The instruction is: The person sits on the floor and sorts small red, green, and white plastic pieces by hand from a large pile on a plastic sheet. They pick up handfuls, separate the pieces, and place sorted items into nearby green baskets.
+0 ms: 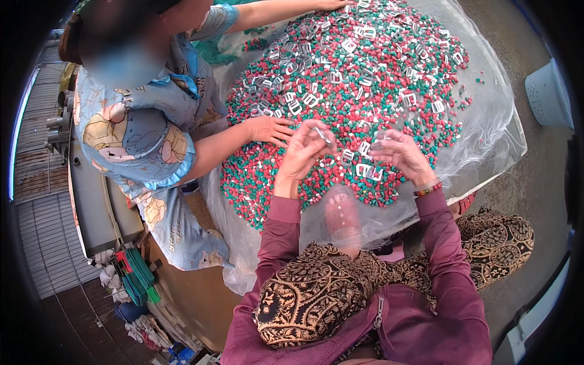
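Observation:
My left hand is raised over the near part of a pile of small red and green pieces. Its fingers are closed on a clear plastic buckle-like piece. Opposite it, my right hand hovers with bent fingers; something clear seems to sit at its fingertips, too blurred to make out. Between and below the hands lie a few clear plastic frames, shaped like strap buckles. More such frames are scattered over the pile.
A person in a blue patterned outfit sits at the left, one hand on the pile beside my left hand. Clear plastic sheeting lies under the pile. My bare foot rests at its near edge. A pale perforated basket stands far right.

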Tool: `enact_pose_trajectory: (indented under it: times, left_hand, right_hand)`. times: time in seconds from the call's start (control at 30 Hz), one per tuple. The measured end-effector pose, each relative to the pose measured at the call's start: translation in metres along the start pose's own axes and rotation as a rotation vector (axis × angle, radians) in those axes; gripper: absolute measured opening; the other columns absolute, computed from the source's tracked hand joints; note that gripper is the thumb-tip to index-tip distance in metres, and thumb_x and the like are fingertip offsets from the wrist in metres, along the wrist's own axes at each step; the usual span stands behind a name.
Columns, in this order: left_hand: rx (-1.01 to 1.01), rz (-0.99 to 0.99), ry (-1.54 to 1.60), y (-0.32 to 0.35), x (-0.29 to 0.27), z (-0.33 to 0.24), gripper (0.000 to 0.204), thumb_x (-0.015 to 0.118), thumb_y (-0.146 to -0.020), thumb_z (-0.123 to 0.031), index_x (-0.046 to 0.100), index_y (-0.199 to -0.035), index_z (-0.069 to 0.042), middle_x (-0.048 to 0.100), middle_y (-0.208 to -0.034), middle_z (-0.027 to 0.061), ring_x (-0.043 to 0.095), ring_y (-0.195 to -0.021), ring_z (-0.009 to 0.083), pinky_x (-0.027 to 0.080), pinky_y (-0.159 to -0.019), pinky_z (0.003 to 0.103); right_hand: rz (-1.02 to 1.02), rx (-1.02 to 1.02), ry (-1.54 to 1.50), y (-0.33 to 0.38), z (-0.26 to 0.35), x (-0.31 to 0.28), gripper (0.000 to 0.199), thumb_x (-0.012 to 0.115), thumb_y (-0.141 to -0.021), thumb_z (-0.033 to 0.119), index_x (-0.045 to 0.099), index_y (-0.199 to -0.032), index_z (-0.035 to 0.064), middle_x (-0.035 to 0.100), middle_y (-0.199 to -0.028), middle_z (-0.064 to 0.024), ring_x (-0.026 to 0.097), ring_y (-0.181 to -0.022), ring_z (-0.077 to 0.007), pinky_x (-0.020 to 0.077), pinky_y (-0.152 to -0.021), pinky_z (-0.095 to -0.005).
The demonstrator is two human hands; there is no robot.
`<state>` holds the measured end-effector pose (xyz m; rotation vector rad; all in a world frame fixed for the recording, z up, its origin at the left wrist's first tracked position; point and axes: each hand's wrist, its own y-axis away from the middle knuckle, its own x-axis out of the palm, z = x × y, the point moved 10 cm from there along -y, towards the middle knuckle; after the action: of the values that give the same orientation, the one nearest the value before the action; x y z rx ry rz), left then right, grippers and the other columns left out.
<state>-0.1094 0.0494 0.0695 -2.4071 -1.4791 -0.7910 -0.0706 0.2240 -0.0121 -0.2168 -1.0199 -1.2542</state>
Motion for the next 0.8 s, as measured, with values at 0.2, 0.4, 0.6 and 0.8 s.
enact_pose_trajectory:
  times: [0.2, 0.4, 0.6, 0.8]
  left_hand:
    - [-0.179, -0.120, 0.176, 0.004, -0.037, 0.035, 0.025, 0.062, -0.086, -0.028, 0.052, -0.085, -0.005, 0.055, -0.079, 0.0057, 0.060, -0.081, 0.0221, 0.051, -0.061, 0.031]
    - [-0.152, -0.261, -1.640, -0.003, -0.048, 0.069, 0.044, 0.069, -0.078, -0.042, 0.057, -0.084, 0.000, 0.062, -0.074, 0.0167, 0.062, -0.072, 0.0323, 0.047, -0.062, 0.042]
    - [-0.051, -0.289, -1.368, -0.013, -0.066, 0.067, 0.031, 0.056, -0.089, -0.033, 0.057, -0.087, -0.002, 0.058, -0.070, 0.0114, 0.060, -0.063, 0.0249, 0.046, -0.053, 0.038]
    - [-0.261, -0.205, 0.166, -0.003, -0.043, 0.056, 0.018, 0.053, -0.088, -0.023, 0.054, -0.094, -0.006, 0.059, -0.083, 0.0068, 0.062, -0.068, 0.0184, 0.051, -0.043, 0.027]
  right_hand:
    - [0.033, -0.024, -0.048, 0.011, 0.026, -0.006, 0.021, 0.059, -0.089, 0.025, 0.048, -0.079, 0.0091, 0.043, -0.067, 0.0025, 0.060, -0.072, -0.0157, 0.0514, -0.061, -0.0292]
    - [-0.329, -0.467, 1.470, -0.033, 0.013, -0.005, 0.031, 0.065, -0.083, 0.028, 0.050, -0.097, 0.0047, 0.056, -0.073, -0.0116, 0.061, -0.069, -0.0301, 0.0475, -0.060, -0.0406]
    - [-0.296, -0.520, 1.497, -0.048, 0.012, 0.014, 0.023, 0.067, -0.077, 0.016, 0.051, -0.089, 0.0032, 0.058, -0.086, -0.0130, 0.059, -0.078, -0.0313, 0.0467, -0.069, -0.0423]
    - [-0.205, -0.153, 0.105, -0.001, 0.031, -0.044, 0.006, 0.053, -0.087, 0.011, 0.048, -0.088, 0.0091, 0.058, -0.086, -0.0072, 0.058, -0.068, -0.0115, 0.0406, -0.046, -0.0202]
